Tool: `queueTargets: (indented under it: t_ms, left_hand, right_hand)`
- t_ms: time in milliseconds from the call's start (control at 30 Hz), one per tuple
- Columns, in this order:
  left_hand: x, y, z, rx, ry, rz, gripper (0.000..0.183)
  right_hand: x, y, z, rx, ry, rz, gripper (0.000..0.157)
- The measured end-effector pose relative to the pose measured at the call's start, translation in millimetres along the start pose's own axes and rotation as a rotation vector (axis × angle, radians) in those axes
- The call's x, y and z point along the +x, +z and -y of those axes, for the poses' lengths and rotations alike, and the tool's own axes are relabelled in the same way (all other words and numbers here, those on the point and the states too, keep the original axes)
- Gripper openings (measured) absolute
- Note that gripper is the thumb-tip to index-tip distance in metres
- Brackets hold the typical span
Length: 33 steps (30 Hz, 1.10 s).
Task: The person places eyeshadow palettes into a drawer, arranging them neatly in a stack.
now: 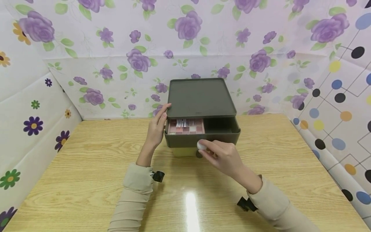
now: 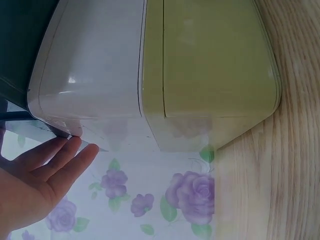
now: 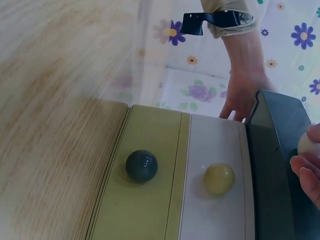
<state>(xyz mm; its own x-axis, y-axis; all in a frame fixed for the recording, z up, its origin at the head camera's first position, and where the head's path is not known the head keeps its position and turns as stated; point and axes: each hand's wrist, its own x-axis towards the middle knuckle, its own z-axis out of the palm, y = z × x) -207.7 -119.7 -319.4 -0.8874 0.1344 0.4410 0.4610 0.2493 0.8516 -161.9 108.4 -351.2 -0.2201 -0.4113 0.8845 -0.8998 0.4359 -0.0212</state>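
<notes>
A storage box with stacked drawers has a dark green lid. Its dark green top drawer is pulled out toward me. My right hand pinches the round white knob on that drawer between thumb and fingers. Against the box's left side, my left hand rests with fingers extended. In the drawer's left part lies a pinkish palette with a grid of squares, with several thin white strips over it. The drawer's right part looks dark.
Below, a white drawer with a yellow knob and a yellow-green drawer with a dark knob are closed. The box stands on a wooden table, with flowered cloth behind and patterned cloth at both sides.
</notes>
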Motion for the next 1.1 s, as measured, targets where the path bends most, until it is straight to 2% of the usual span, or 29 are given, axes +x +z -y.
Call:
queueTargets:
  t_ms: [300,667,867,1100]
  left_hand:
    - [0.0,0.3,0.8,0.055,0.020,0.010,0.041]
    - [-0.3,0.5,-0.3,0.022,0.017,0.019,0.040]
    - [-0.3,0.0,-0.6,-0.004,-0.018,0.025,0.041]
    - [-0.1,-0.1,-0.6,-0.004,-0.021,0.029,0.041]
  right_hand:
    - [4,3.6,-9,-0.018,0.008,-0.010,0.028]
    - [5,10.1,-23,-0.018,0.047,0.007,0.030]
    - [6,13.0,-29,-0.034,0.055,0.003,0.030]
    - [7,14.9,-36,-0.043,0.076,0.019,0.021]
